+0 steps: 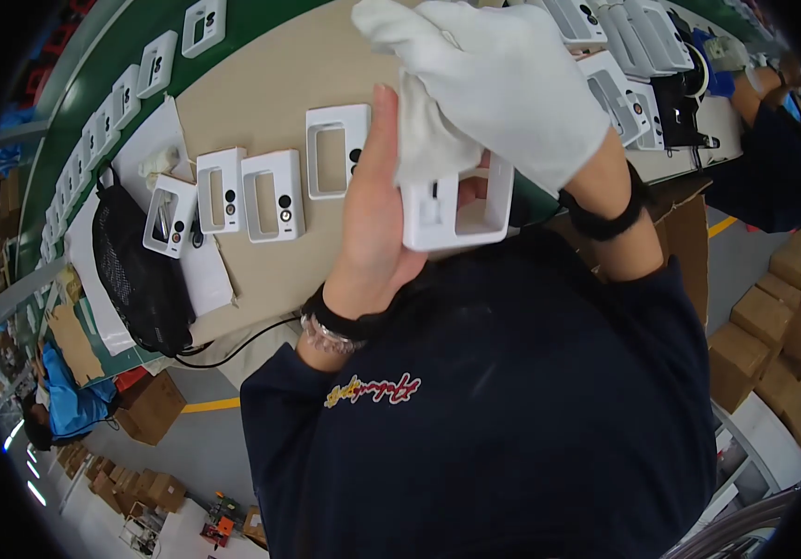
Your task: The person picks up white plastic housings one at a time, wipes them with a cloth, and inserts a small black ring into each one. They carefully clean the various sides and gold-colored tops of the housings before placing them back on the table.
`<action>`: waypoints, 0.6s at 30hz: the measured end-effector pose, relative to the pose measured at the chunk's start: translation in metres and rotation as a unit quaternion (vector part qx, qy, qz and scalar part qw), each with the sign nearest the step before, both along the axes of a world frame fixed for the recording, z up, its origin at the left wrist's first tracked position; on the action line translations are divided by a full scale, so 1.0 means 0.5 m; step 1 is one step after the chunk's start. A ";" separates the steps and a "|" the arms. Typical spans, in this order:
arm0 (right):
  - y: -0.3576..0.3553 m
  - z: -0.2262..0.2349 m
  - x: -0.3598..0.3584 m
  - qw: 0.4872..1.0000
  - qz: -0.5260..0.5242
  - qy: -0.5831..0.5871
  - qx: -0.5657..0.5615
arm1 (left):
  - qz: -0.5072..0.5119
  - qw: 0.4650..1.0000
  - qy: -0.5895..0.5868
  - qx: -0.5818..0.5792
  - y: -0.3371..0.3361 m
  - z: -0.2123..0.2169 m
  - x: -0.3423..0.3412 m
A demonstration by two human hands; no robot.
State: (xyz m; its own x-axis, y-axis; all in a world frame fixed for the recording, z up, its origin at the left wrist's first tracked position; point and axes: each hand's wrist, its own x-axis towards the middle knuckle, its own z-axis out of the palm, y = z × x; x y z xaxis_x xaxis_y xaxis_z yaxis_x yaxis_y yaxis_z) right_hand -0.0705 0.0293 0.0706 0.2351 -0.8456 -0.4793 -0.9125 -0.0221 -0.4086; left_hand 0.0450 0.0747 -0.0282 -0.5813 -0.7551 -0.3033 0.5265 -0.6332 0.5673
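My bare left hand (373,210) holds a white plastic housing (430,222) in front of my body, its thumb along one side. Some of its fingertips show through the housing's rectangular opening. Over the housing's far end lies my right hand (517,84), in a white glove. Between glove and housing is a bunched white cloth (433,135), which the right hand presses on the surface. The glove hides the far part of the housing and most of the right fingers. Left of my hands, similar white housings (275,197) with rectangular openings and round dark parts rest on the beige table (261,102).
A black mesh pouch (138,265) lies at the left on white paper (210,279). More housings line a green surface (242,28) at the far left. Others are stacked at the far right, beside another person's arm (759,93). Cardboard boxes (764,312) stand on the right.
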 end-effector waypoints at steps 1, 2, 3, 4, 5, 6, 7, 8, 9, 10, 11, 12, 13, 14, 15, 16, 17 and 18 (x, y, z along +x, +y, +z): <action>0.013 -0.089 -0.036 0.976 0.030 -0.118 -0.181 | 0.006 1.000 0.013 0.014 0.003 -0.010 0.001; 0.032 -0.175 -0.094 0.905 0.051 -0.222 -0.359 | 0.003 0.999 0.032 0.022 -0.005 -0.011 -0.007; 0.049 -0.189 -0.118 0.889 0.041 -0.177 -0.420 | 0.009 0.998 0.047 0.032 -0.008 -0.015 -0.009; 0.068 -0.197 -0.139 0.868 0.029 -0.129 -0.478 | 0.009 0.998 0.049 0.034 -0.011 -0.011 -0.008; 0.087 -0.228 -0.175 0.881 -0.077 -0.176 -0.432 | 0.000 0.996 0.081 0.024 -0.015 -0.002 -0.007; 0.100 -0.251 -0.201 0.879 -0.184 -0.221 -0.381 | -0.012 0.994 0.110 0.014 -0.021 0.007 -0.007; 0.102 -0.245 -0.188 0.879 -0.185 -0.222 -0.379 | -0.021 0.990 0.139 0.004 -0.021 0.010 -0.006; 0.102 -0.226 -0.155 0.886 -0.138 -0.199 -0.395 | -0.022 0.990 0.138 0.005 -0.017 0.008 -0.004; 0.101 -0.202 -0.109 0.891 -0.089 -0.177 -0.409 | 0.004 0.996 0.070 -0.048 -0.007 -0.001 0.001; 0.101 -0.176 -0.058 0.893 -0.039 -0.154 -0.422 | 0.030 0.994 0.002 -0.101 0.002 -0.009 0.005; 0.105 -0.151 -0.009 0.892 0.011 -0.127 -0.433 | 0.054 0.985 -0.064 -0.151 0.009 -0.017 0.008; 0.109 -0.131 0.028 0.889 0.062 -0.103 -0.443 | 0.056 0.985 -0.064 -0.150 0.008 -0.017 0.007; 0.117 -0.122 0.045 0.882 0.113 -0.079 -0.451 | 0.060 0.974 -0.132 -0.177 0.005 -0.015 0.006; 0.126 -0.119 0.048 0.881 0.114 -0.080 -0.453 | 0.062 0.956 -0.199 -0.205 -0.001 -0.008 0.005; 0.136 -0.121 0.045 0.864 0.149 -0.098 -0.470 | 0.066 0.934 -0.266 -0.231 -0.006 0.000 0.006; 0.146 -0.123 0.038 0.846 0.184 -0.117 -0.486 | 0.069 0.933 -0.268 -0.232 -0.009 0.006 0.006; 0.158 -0.119 0.033 0.825 0.222 -0.134 -0.502 | 0.060 0.969 -0.165 -0.175 -0.008 0.014 0.009; 0.168 -0.117 0.017 0.834 0.230 -0.202 -0.458 | 0.053 0.990 -0.061 -0.117 -0.008 0.014 0.010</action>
